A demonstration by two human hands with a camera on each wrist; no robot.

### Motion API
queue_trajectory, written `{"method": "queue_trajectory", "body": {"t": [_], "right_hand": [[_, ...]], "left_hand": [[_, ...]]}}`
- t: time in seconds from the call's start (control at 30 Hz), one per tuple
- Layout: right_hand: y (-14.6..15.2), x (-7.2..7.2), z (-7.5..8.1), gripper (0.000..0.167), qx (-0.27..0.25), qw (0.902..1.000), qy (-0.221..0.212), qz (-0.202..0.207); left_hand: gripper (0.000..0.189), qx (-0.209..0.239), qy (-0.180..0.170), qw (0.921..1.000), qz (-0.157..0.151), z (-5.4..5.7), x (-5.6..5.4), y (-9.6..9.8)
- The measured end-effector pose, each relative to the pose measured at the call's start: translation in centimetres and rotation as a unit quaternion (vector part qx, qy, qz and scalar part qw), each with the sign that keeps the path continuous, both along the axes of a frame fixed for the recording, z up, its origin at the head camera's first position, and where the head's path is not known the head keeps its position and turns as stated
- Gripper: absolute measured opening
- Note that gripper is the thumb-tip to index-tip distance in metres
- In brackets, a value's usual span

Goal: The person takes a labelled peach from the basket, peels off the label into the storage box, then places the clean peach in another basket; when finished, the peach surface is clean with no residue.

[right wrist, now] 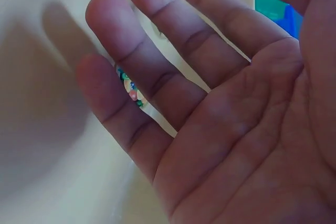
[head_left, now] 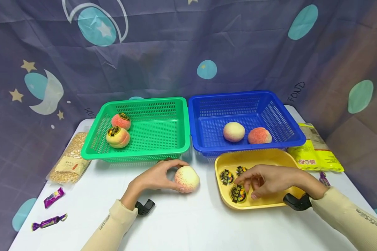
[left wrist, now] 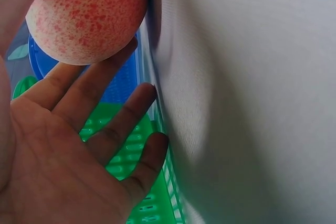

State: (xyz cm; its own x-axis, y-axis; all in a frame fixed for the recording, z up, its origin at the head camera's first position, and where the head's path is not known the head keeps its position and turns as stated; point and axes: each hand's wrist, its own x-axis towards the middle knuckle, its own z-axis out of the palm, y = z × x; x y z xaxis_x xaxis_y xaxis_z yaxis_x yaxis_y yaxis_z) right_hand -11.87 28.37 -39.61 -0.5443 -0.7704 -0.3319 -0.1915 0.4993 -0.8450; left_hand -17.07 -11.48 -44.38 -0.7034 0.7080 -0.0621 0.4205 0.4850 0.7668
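Note:
My left hand grips a pale peach flecked with red between thumb and fingers, low over the white table in front of the green basket. In the left wrist view the peach shows redder, and the ring and little fingers stand apart from it. My right hand is over the yellow tray, its fingers slightly bent and nothing held between them. Round black-and-gold stickers lie in that tray; one sticker is just beside the fingertips. Another sticker lies to their left.
At the back left, a green basket holds two peaches with stickers. Next to it a blue basket holds two without visible stickers. Bags flank the baskets: grain left, yellow packet right. Purple candies lie at the left.

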Motion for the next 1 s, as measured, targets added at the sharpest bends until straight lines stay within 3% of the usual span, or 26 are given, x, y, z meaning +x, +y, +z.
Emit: {"method": "queue_trajectory", "body": {"t": [0.17,0.4,0.57,0.73,0.87,1.0], "right_hand": [[0.0,0.2,0.1,0.05,0.016,0.9998,-0.004,-0.011],[0.0,0.4,0.3,0.036,0.032,0.9988,0.025,-0.026],[0.0,0.3,0.3,0.034,0.018,0.9992,-0.013,-0.034],[0.1,0.3,0.3,0.045,0.007,0.9991,-0.023,-0.035],[0.5,0.4,0.7,0.048,0.003,0.9995,0.004,-0.031],[1.5,0.5,1.9,0.041,-0.014,0.9958,0.081,-0.04]], "left_hand": [[0.074,-0.004,0.0,1.0,0.002,0.0,0.0,-0.1],[0.073,-0.003,0.001,1.0,0.0,-0.1,-0.1,-0.1],[0.073,-0.005,0.004,1.0,-0.002,0.0,-0.2,-0.1],[0.074,-0.006,0.007,1.0,-0.002,0.1,-0.2,-0.1],[0.073,0.003,0.01,0.9999,-0.003,0.0,-0.2,-0.1],[0.073,0.012,0.013,0.9998,-0.006,-0.1,0.2,0.0]]}}
